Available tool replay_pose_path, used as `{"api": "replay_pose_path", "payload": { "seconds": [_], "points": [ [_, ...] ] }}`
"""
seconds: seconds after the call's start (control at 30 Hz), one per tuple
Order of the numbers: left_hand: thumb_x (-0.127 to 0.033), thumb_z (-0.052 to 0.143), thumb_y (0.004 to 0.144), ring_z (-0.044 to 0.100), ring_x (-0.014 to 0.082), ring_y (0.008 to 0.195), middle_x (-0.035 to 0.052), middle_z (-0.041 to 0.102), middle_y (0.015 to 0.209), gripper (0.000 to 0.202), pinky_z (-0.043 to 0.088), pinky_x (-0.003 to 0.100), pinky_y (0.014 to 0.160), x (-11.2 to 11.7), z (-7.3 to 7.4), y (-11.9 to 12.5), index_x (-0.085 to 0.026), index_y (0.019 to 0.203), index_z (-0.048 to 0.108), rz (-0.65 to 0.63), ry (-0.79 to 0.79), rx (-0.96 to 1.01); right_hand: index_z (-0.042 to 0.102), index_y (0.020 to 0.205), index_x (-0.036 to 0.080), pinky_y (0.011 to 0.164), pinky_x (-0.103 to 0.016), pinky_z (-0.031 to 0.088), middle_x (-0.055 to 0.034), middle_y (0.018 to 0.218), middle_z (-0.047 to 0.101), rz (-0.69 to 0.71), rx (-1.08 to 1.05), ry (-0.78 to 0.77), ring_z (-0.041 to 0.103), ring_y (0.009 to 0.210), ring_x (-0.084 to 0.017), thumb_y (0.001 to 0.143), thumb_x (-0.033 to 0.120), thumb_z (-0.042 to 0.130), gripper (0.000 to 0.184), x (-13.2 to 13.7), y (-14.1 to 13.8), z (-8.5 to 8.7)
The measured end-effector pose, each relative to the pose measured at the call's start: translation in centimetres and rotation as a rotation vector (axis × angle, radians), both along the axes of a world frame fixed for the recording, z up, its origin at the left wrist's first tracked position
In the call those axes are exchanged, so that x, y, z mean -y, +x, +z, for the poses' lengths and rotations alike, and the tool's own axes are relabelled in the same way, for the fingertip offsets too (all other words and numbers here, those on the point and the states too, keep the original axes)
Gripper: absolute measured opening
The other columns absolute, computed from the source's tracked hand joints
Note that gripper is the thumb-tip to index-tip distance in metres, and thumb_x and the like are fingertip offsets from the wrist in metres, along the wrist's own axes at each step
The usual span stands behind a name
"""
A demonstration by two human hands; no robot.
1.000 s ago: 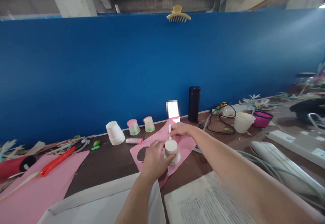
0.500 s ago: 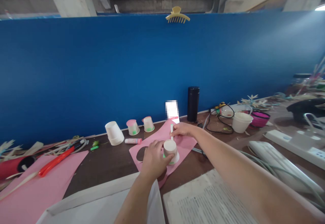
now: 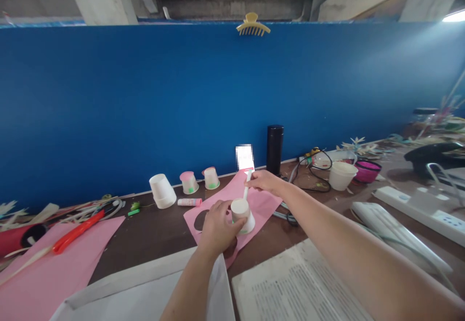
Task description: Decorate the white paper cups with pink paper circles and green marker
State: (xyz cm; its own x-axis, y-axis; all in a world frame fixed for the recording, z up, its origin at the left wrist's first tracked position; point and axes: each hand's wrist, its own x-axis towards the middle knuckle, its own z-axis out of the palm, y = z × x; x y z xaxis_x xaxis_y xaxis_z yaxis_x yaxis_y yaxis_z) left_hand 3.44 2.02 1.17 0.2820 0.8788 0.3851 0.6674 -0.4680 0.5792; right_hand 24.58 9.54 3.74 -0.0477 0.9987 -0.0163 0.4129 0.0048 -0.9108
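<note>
An upside-down white paper cup (image 3: 240, 207) stands on a pink sheet (image 3: 267, 204) with round holes cut in it. My left hand (image 3: 219, 224) is closed around the cup's side, thumb at the front. Just behind the cup, my right hand (image 3: 263, 181) pinches a slim white marker (image 3: 248, 185), leaning with its top to the right. The marker's lower end is at the cup's far side, partly hidden. A pink and white glue stick (image 3: 189, 202) lies left of the sheet. Behind it, two small upturned cups (image 3: 189, 185) carry pink tops and green marks.
Stacked white cups (image 3: 162, 192) stand upside down at left. A black flask (image 3: 275, 150) and a bright screen (image 3: 244, 157) are at the blue partition (image 3: 181, 93). Red-handled pliers (image 3: 78, 232) lie on pink paper at left. An open book (image 3: 286, 287), cables and a power strip (image 3: 417, 214) lie right.
The marker has gone from nearly upright to leaning right, and my right hand has shifted slightly up and right. My left hand still holds the cup. The view has moved a little.
</note>
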Motion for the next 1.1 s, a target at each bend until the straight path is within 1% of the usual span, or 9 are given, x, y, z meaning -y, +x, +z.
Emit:
{"api": "replay_pose_path", "payload": {
  "seconds": [0.17,0.3,0.43,0.53,0.67,0.77,0.87,0.97,1.1],
  "points": [
    [-0.047,0.060,0.068,0.055,0.0201,0.081,0.0053,0.059,0.093,0.046,0.044,0.032,0.067,-0.4,0.5,-0.9,-0.020,0.104,0.058,0.131,-0.089,0.188,0.063,0.078,0.014,0.044,-0.019,0.031,0.0017,0.057,0.054,-0.259,-0.123,0.181,0.043,0.049,-0.007,0.064,0.045,0.067,0.034,2.2,0.0,1.5],
    [-0.051,0.057,0.070,0.054,0.0206,0.081,0.0063,0.056,0.095,0.051,0.044,0.034,0.069,-0.5,0.4,-1.6,-0.020,0.110,0.055,0.314,-0.003,0.260,0.061,0.083,0.016,0.043,-0.019,0.032,0.0021,0.058,0.051,-0.427,-0.270,0.264,0.043,0.050,-0.008,0.068,0.049,0.062,0.037,4.7,0.3,1.9],
    [-0.050,0.055,0.073,0.053,0.0215,0.084,0.0058,0.054,0.094,0.048,0.044,0.036,0.072,-0.6,0.0,-2.2,-0.021,0.111,0.054,0.483,0.102,0.267,0.058,0.076,0.018,0.040,-0.018,0.032,0.0042,0.057,0.047,-0.503,-0.444,0.276,0.042,0.049,-0.007,0.066,0.045,0.066,0.030,6.8,0.8,1.9],
    [-0.048,0.055,0.074,0.053,0.0218,0.086,0.0060,0.054,0.094,0.048,0.043,0.037,0.075,-0.8,-0.3,-2.4,-0.020,0.113,0.051,0.547,0.148,0.290,0.055,0.070,0.018,0.037,-0.017,0.031,0.0048,0.056,0.046,-0.515,-0.580,0.236,0.041,0.045,-0.006,0.064,0.040,0.069,0.026,7.8,0.9,1.8],
    [-0.048,0.055,0.074,0.052,0.0214,0.085,0.0053,0.053,0.094,0.050,0.044,0.037,0.076,-0.8,-0.4,-2.2,-0.020,0.115,0.049,0.504,0.206,0.313,0.060,0.077,0.016,0.034,-0.016,0.032,0.0046,0.055,0.046,-0.463,-0.745,0.151,0.042,0.042,-0.005,0.066,0.035,0.068,0.023,8.7,0.3,1.2],
    [-0.046,0.056,0.074,0.052,0.0215,0.087,0.0056,0.054,0.096,0.048,0.044,0.037,0.077,-0.7,-0.6,-1.9,-0.021,0.113,0.050,0.436,0.242,0.336,0.061,0.077,0.016,0.033,-0.017,0.036,0.0040,0.053,0.049,-0.436,-0.830,0.117,0.044,0.041,-0.006,0.065,0.032,0.070,0.022,9.1,-0.4,0.1],
    [-0.044,0.056,0.075,0.052,0.0222,0.090,0.0070,0.054,0.100,0.045,0.044,0.037,0.078,-0.7,-0.7,-1.8,-0.020,0.112,0.050,0.390,0.265,0.367,0.057,0.074,0.018,0.037,-0.015,0.043,0.0036,0.058,0.055,-0.483,-0.897,0.141,0.049,0.044,-0.005,0.062,0.030,0.074,0.023,9.2,-0.6,-1.5],
    [-0.043,0.057,0.075,0.051,0.0230,0.094,0.0082,0.055,0.103,0.045,0.043,0.038,0.081,-0.7,-0.8,-1.8,-0.020,0.113,0.049,0.365,0.287,0.384,0.056,0.073,0.019,0.040,-0.014,0.047,0.0039,0.059,0.057,-0.528,-0.938,0.157,0.053,0.048,-0.006,0.059,0.030,0.077,0.028,9.3,0.0,-2.8],
    [-0.040,0.059,0.075,0.051,0.0231,0.099,0.0085,0.054,0.108,0.045,0.041,0.038,0.084,-0.6,-0.6,-1.8,-0.020,0.114,0.048,0.300,0.272,0.391,0.057,0.076,0.019,0.044,-0.012,0.050,0.0030,0.065,0.060,-0.540,-0.979,0.176,0.057,0.052,-0.006,0.057,0.027,0.079,0.029,9.3,0.6,-3.4]
  ]
}}
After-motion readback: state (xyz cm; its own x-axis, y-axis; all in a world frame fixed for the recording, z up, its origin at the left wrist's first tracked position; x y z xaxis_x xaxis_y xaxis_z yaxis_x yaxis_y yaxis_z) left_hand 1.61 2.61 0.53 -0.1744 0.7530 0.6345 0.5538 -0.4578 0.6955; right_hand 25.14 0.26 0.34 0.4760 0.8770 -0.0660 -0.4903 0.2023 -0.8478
